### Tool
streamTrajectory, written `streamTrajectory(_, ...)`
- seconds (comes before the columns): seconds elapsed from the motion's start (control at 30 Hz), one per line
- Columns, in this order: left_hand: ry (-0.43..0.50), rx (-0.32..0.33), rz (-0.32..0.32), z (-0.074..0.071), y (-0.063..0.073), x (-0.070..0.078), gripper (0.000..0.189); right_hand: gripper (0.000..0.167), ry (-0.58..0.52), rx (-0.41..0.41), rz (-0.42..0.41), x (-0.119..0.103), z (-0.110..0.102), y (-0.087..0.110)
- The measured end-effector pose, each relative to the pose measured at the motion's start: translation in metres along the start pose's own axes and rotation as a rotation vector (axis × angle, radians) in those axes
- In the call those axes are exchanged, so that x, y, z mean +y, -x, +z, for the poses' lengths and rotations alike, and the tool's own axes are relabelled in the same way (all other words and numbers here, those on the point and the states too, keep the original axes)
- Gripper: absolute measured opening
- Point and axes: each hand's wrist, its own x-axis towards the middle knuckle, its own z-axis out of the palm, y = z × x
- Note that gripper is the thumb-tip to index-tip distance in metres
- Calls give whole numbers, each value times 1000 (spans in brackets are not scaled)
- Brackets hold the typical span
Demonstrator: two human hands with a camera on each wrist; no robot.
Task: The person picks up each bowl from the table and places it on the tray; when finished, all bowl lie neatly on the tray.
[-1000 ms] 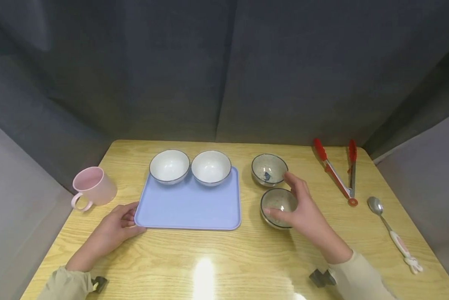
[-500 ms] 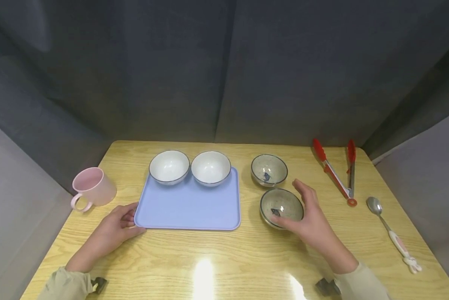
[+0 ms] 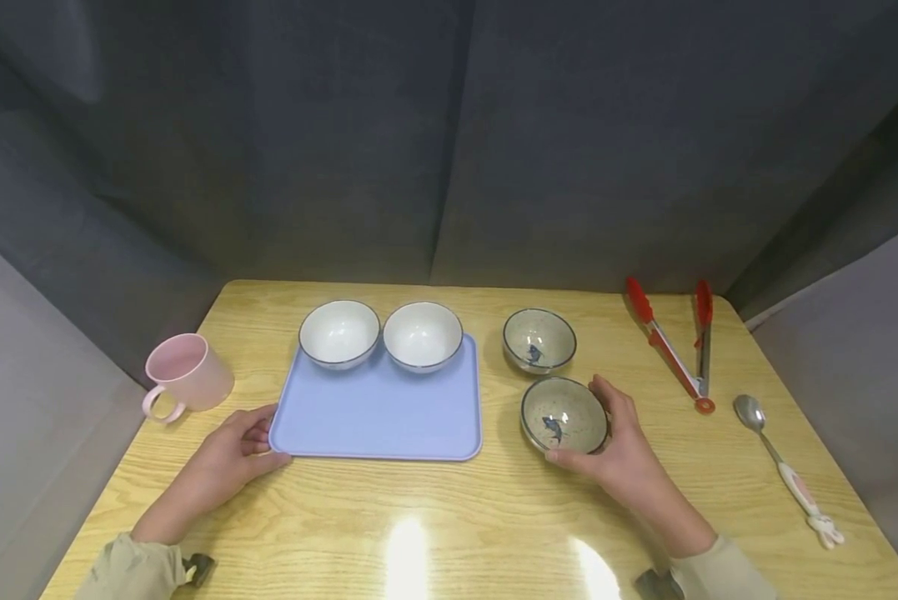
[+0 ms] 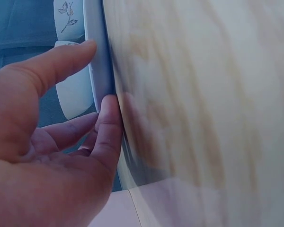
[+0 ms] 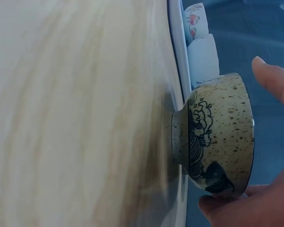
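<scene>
My right hand (image 3: 623, 446) sits at the four o'clock side of the near speckled bowl (image 3: 567, 411), fingers spread wide along its wall and thumb by the rim; the right wrist view shows that thumb clear of it, so I have no grip there. The bowl stands upright on the table (image 3: 328, 517), a dark fish painted inside. The far speckled bowl (image 3: 536, 332) is just beside it, between eleven and twelve o'clock, with the tongs (image 3: 671, 357) at two and the spoon (image 3: 795, 485) past three. At nine lies the blue tray (image 3: 377, 421), whose eight o'clock corner I grip with my left hand (image 3: 227, 457). On it, the left white bowl (image 3: 339, 333) sits at eleven, the right white bowl (image 3: 422, 335) at one.
</scene>
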Motion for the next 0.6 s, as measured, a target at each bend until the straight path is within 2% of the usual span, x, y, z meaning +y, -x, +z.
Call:
streamTrajectory(0.17, 0, 2, -1, 0, 0, 0, 80, 145, -30, -3, 9, 5, 2, 1)
streamTrajectory(0.6, 1, 3, -2, 0, 0, 0, 79, 146, -42, -33, 32, 11, 5, 2)
